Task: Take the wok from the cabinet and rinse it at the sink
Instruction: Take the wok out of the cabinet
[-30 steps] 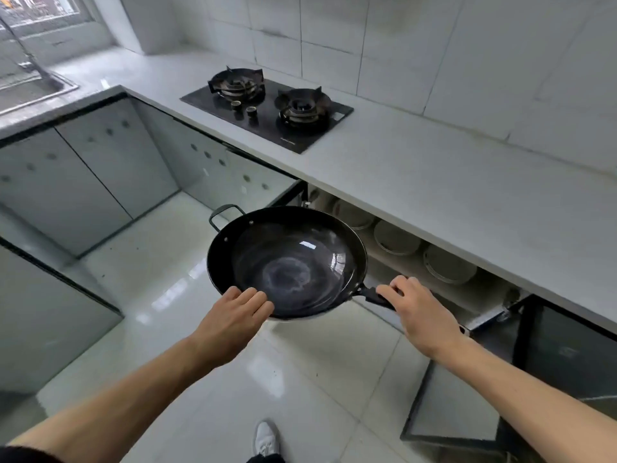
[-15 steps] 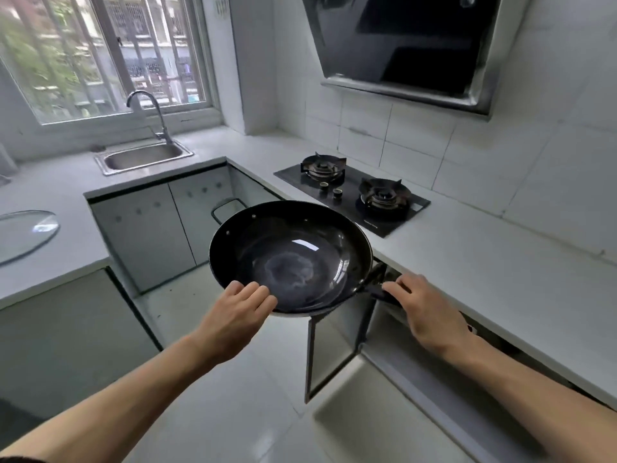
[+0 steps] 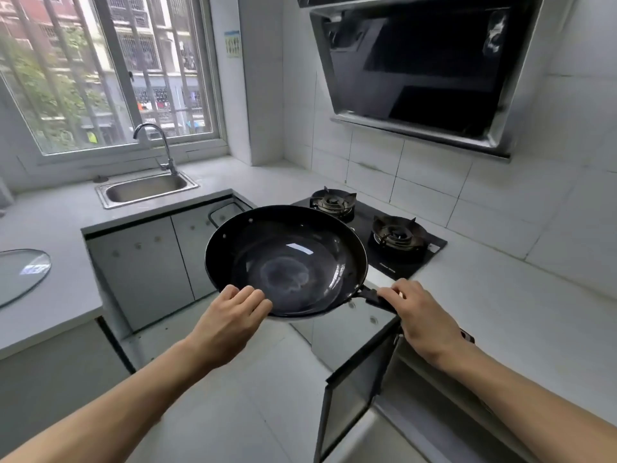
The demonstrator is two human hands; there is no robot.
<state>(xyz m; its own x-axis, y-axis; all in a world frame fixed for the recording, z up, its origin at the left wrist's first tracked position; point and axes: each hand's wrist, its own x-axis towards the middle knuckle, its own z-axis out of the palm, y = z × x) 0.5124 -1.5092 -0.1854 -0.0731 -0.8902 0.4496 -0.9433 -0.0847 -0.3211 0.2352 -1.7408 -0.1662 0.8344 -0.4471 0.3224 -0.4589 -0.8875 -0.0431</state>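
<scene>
Black handle: my right hand [image 3: 422, 320] is wrapped closed around the wok's straight black handle [image 3: 375, 299], fingers curled over the top.
Near rim: my left hand [image 3: 230, 325] pinches the wok's near edge, fingers folded over the lip, thumb hidden beneath.
Wok: I see the wok [image 3: 286, 260] held in the air between both grips, roughly level; round, dark, glossy metal, a pale dull ring at the bowl's centre, small rivets along the wall.
Loop handle: a thin metal loop [image 3: 224, 212] juts from the rim opposite my right-hand grip.
Below the grips: an open cabinet door [image 3: 359, 385], grey panel in a dark frame, under my right hand; pale glossy floor tiles [image 3: 233, 396] under my left.
Beyond the wok: black glass hob [image 3: 370, 228] with two round iron burners, set in a smooth white counter [image 3: 500, 312].
Far past my left grip: rectangular steel sink [image 3: 147, 189] with a curved chrome tap [image 3: 157, 145] under the barred window.
Left of my left arm: round glass lid [image 3: 21, 272] lying flat.
</scene>
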